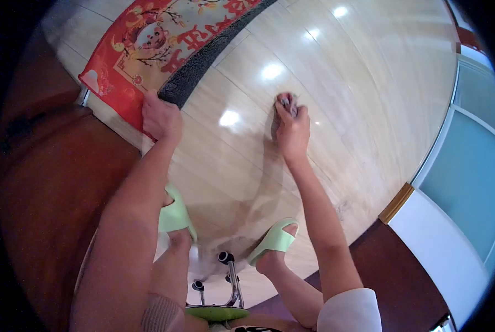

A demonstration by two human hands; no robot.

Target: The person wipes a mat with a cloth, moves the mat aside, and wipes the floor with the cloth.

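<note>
My left hand [161, 117] is closed on the near corner of a red doormat [112, 91] printed with a cartoon figure, blossoms and red characters. Along one side the mat is lifted, so its dark underside [189, 74] shows. Farther right, my right hand [293, 133] is closed around a small crumpled cloth [287, 101], greyish with some red, held at or just above the pale floor [247, 138]. Most of the cloth is hidden by my fingers, and whether it touches the floor I cannot tell.
Dark reddish-brown wood panels [48, 166] stand at the left. Below me are my feet in light green slippers [279, 242] and a green stool [217, 314] with chrome legs. Frosted glass doors [463, 171] line the right. A greyish smudge [341, 207] marks the floor near my right forearm.
</note>
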